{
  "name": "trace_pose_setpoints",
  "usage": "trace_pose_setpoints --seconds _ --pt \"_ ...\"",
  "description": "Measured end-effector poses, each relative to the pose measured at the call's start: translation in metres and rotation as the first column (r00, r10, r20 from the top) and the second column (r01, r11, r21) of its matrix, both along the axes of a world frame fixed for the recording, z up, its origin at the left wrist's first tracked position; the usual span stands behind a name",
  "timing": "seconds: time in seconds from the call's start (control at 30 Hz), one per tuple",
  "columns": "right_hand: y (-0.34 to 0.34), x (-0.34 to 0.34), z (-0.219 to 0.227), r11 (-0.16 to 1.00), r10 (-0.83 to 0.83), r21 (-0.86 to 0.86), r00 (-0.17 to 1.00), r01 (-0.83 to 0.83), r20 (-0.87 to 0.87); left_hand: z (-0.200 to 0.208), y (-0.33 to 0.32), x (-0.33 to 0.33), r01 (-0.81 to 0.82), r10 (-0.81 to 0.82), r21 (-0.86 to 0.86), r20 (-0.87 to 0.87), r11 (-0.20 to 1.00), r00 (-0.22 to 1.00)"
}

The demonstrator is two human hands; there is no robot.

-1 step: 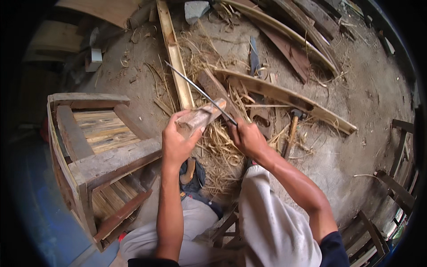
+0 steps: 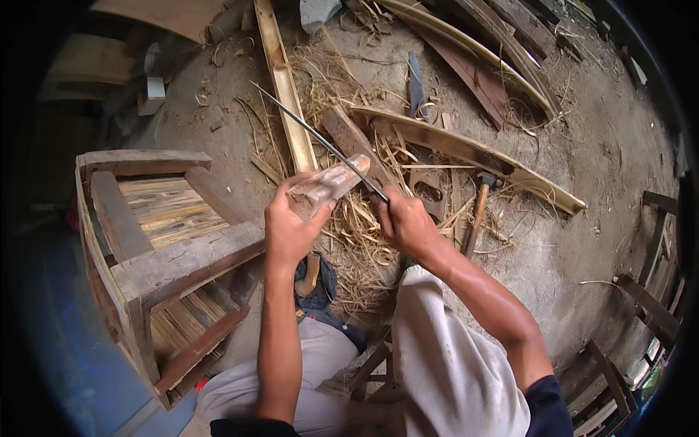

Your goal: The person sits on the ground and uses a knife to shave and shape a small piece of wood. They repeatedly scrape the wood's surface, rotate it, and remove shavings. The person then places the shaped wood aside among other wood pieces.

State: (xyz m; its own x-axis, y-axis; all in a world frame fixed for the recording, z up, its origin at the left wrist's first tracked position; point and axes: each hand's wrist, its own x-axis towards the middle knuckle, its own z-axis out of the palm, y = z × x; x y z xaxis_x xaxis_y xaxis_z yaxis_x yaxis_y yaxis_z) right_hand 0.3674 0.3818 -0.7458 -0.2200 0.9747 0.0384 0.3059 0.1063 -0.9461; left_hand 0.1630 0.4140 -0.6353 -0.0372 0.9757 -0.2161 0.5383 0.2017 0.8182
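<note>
A short, weathered wooden block (image 2: 328, 186) is gripped by my left hand (image 2: 288, 222), its fingers and thumb closed around the near end. My right hand (image 2: 408, 224) is closed around the near end of a long, thin, dark metal rod (image 2: 306, 125), which looks like a file. The rod slants away to the upper left and crosses the block near its far, orange-tinted end. Its grip is hidden inside my right fist. Beyond the block a thick reddish-brown wooden piece (image 2: 349, 135) lies on the ground.
A wooden frame with slatted panels (image 2: 186, 255) stands at left. Wood shavings (image 2: 364, 247) cover the ground ahead. A hammer (image 2: 478, 211), a handsaw (image 2: 416, 87) partly beneath a curved board (image 2: 451, 149), and a long pale strip (image 2: 285, 87) lie beyond my hands.
The rod has slid a little farther to the upper left across the block, and my right hand has shifted slightly with it. My left hand keeps hold of the block.
</note>
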Motion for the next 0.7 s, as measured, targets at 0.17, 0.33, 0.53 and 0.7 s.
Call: trace_pose_setpoints --seconds 0.17,0.33,0.53,0.7 --pt "0.006 0.005 0.001 0.988 0.005 -0.145 0.938 0.048 0.348 -0.001 0.008 0.002 0.028 -0.029 0.050 0.003 0.998 1.000" --pt "0.006 0.002 -0.002 0.992 0.022 -0.129 0.981 0.003 0.192 -0.007 0.014 -0.001 0.040 -0.039 0.075 -0.016 0.996 0.999" --pt "0.015 0.006 -0.012 0.981 0.100 -0.189 0.943 -0.041 0.316 -0.009 0.011 -0.004 -0.033 0.031 0.040 0.046 0.999 0.998" --pt "0.017 0.005 -0.010 0.986 0.067 -0.167 0.891 0.010 0.449 -0.010 0.012 -0.005 0.045 -0.043 0.024 -0.060 0.999 0.997"
